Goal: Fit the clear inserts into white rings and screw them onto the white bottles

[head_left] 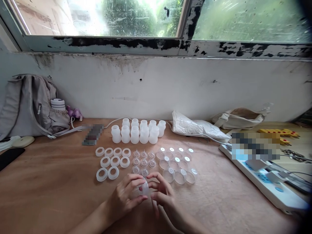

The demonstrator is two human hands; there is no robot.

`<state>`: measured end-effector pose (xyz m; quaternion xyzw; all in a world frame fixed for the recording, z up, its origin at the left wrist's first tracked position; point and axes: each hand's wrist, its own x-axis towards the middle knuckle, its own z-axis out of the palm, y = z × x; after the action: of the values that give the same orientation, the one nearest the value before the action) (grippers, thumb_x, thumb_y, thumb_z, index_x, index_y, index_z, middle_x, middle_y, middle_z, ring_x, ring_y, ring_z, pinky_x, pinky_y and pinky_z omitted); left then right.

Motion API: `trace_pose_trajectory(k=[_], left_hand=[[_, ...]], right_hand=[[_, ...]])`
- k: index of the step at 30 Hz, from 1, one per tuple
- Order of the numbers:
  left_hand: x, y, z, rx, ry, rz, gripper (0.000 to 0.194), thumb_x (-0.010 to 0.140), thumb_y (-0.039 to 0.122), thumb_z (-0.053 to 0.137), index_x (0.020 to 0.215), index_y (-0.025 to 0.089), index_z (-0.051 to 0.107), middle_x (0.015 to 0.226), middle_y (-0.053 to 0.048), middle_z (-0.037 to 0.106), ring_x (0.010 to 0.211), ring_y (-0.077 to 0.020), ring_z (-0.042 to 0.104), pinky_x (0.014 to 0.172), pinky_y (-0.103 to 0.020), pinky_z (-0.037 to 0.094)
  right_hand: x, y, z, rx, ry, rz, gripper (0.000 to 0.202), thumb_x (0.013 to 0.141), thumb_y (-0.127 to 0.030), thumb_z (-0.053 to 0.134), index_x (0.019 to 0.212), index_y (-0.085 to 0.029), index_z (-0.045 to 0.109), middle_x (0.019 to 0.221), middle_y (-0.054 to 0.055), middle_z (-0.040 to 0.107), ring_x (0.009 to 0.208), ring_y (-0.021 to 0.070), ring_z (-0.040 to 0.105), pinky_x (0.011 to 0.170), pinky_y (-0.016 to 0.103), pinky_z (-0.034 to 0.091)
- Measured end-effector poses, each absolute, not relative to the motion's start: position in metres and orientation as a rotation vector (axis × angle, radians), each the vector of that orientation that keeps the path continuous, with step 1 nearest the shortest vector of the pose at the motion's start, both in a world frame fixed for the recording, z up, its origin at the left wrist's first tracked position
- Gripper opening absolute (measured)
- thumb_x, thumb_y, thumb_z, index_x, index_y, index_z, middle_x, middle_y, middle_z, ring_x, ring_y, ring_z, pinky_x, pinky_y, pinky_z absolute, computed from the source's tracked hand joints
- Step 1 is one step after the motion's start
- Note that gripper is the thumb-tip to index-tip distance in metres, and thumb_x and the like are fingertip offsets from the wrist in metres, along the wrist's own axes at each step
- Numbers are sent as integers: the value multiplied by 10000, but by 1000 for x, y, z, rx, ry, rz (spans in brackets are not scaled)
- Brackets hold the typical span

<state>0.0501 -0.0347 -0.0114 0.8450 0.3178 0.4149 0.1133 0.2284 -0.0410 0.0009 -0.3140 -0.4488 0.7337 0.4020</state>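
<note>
My left hand (126, 191) grips a translucent ridged screw ring (145, 187) on edge between thumb and fingers. Just to its right is my right hand (162, 191), its curved fingers spread and fingertips close by the ring; whether they touch it I cannot tell. Beyond my hands lie rows of clear teats (144, 162), the nearest partly hidden by my fingers. Several loose screw rings (105, 162) are laid out on the left, and clear round caps (179, 177) on the right. Frosted white bottles (135, 135) stand upright in rows behind.
A grey backpack (29, 104) sits at the left against the wall, with a blurred phone-like object (94, 134) nearby. A silvery plastic package (197, 126) and a beige bag (240, 117) lie at the back. A white power strip (258, 182) with plugs and cables runs along the right.
</note>
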Motion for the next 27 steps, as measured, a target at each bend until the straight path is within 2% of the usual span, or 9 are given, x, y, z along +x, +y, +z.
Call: trace_pose_trajectory(k=[6, 11, 17, 19, 23, 27], left_hand=[[50, -37, -4, 2296, 916, 1167, 359, 733, 150, 575, 1066, 192, 449, 1011, -84, 538, 983, -192, 518, 818, -311, 464], [55, -39, -1, 2179, 929, 1151, 345, 701, 126, 587, 1022, 181, 474, 1004, -86, 537, 963, -194, 528, 822, -322, 454], [53, -36, -7, 2233, 851, 1208, 373, 715, 138, 587, 1065, 183, 464, 997, -91, 577, 999, -216, 513, 855, -359, 436], [51, -35, -9, 2282, 812, 1238, 383, 728, 162, 582, 1089, 182, 457, 996, -94, 589, 1026, -229, 493, 870, -380, 420], [51, -39, -8, 2348, 806, 1272, 401, 738, 184, 553, 1121, 176, 434, 1018, -106, 578, 1033, -243, 475, 871, -403, 405], [57, -48, -3, 2245, 987, 1184, 391, 723, 159, 522, 1102, 190, 429, 979, -93, 552, 916, -217, 519, 798, -370, 437]], right_hand=[[229, -36, 5, -716, -1057, 2006, 331, 692, -173, 523, 995, -239, 407, 900, 8, 587, 382, 33, 474, 343, 163, 403], [225, -35, 3, -843, -1252, 1797, 281, 732, -316, 591, 950, -196, 461, 770, 3, 575, 407, 49, 485, 349, 173, 414], [229, -32, -5, -1021, -1415, 1495, 289, 701, -294, 641, 938, -201, 503, 698, -46, 455, 491, 34, 459, 399, 136, 380], [230, -30, -4, -1046, -1446, 1557, 344, 685, -342, 648, 951, -190, 493, 696, -35, 472, 522, 55, 485, 388, 140, 388], [228, -29, -3, -949, -1434, 1873, 378, 695, -486, 579, 822, -149, 466, 562, -38, 503, 403, 73, 490, 308, 158, 369], [226, -30, -5, -1013, -1381, 1738, 355, 689, -459, 602, 730, -169, 402, 519, -59, 508, 321, 32, 415, 280, 130, 311]])
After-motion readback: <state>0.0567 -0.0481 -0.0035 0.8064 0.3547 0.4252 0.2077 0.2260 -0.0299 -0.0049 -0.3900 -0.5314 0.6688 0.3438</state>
